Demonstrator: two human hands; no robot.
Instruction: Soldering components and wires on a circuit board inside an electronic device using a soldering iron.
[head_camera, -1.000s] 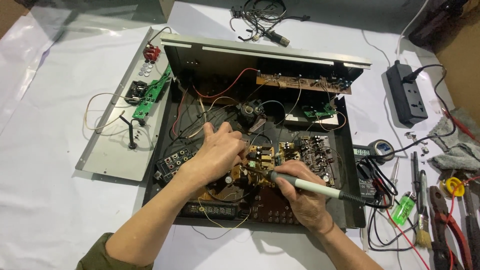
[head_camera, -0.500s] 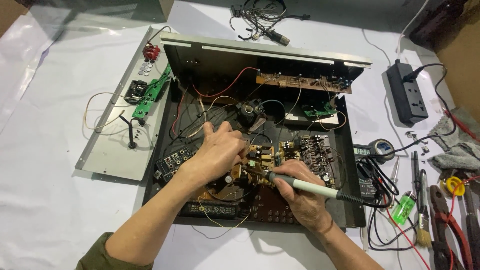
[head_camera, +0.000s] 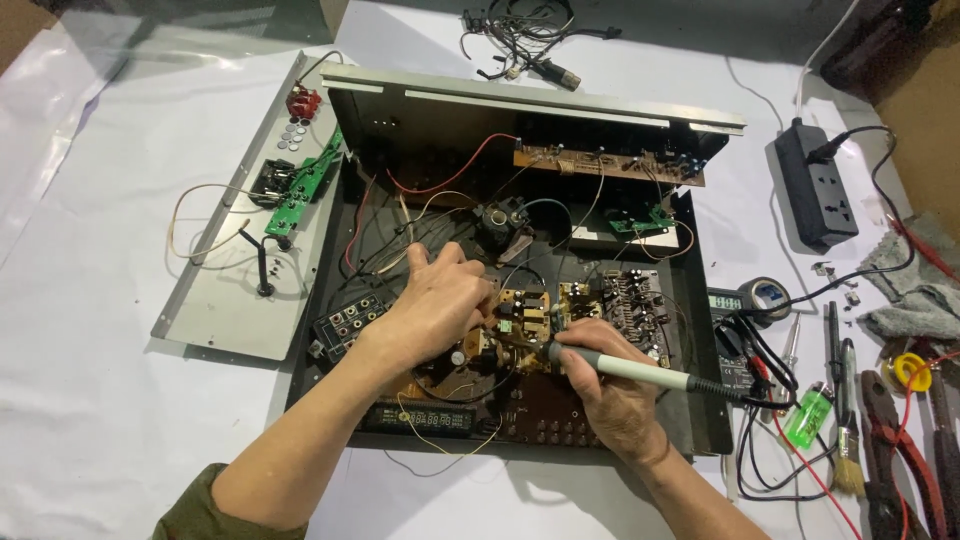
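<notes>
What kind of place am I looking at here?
Probably an electronics repair bench: an opened device chassis full of circuit boards, a soldering iron in the right hand, and pliers beside a power strip.

Illumination is even and bright, diffuse, apparently from overhead. The white table covering (head_camera: 90, 400) reads close to overexposed at left, with mild glare on its creased plastic near the top left corner. Shadows are soft: a faint one lies under the left hand (head_camera: 440, 300) and forearm, another beneath the right hand (head_camera: 610, 395). The interior of the open black chassis (head_camera: 715, 400) is darker, and fine detail there is hard to read. Focus is acceptable across the centre. Slight wide-angle bending shows at the edges; corners darken at top right.
</notes>
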